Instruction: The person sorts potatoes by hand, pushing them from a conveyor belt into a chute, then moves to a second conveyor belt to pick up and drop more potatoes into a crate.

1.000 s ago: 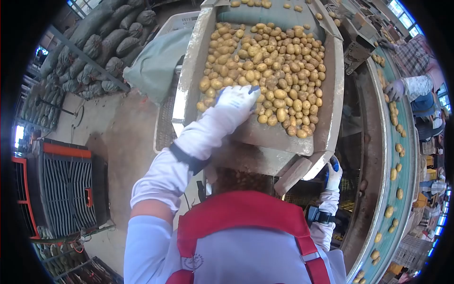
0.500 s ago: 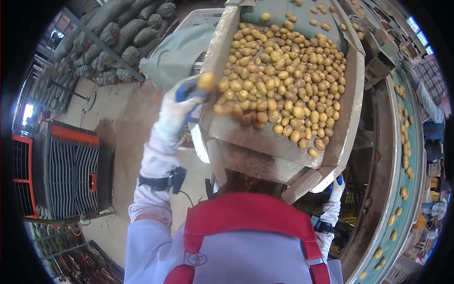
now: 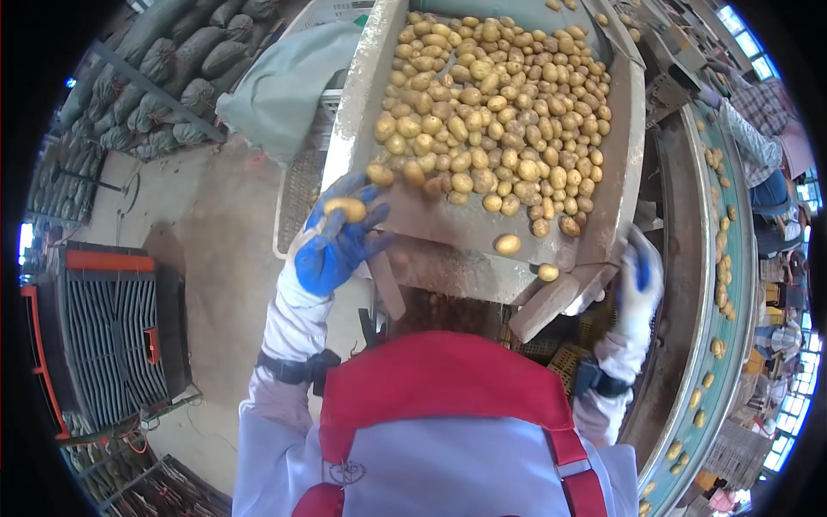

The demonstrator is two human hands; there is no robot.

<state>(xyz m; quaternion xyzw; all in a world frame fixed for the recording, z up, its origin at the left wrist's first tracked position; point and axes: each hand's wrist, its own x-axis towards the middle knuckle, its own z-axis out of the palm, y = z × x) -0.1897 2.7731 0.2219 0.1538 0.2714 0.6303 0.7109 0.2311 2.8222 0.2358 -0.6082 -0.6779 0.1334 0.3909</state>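
Note:
My left hand (image 3: 332, 250), in a white glove with a blue coated palm, is at the left rim of the metal chute. Its palm faces up, its fingers are partly spread, and a single potato (image 3: 345, 209) rests against them. My right hand (image 3: 642, 271), gloved alike, is beside the chute's front right corner; motion smears its fingers. The chute (image 3: 448, 234) carries a large heap of potatoes (image 3: 500, 112). Two loose potatoes lie nearer its front lip, one on the slope (image 3: 508, 245) and one by the right corner (image 3: 548, 272).
A green conveyor belt (image 3: 708, 345) with scattered potatoes runs along the right, where another person's sleeve (image 3: 748, 138) reaches in. Left are a green cloth (image 3: 289, 86) over a crate, stacked filled sacks (image 3: 185, 65) and a dark ribbed machine (image 3: 121, 336). Yellow crates (image 3: 567, 362) sit below the chute.
My left hand has come lower and turned palm up, still with a potato. My right hand has risen from below the chute's right edge. Two potatoes now lie close to the front lip.

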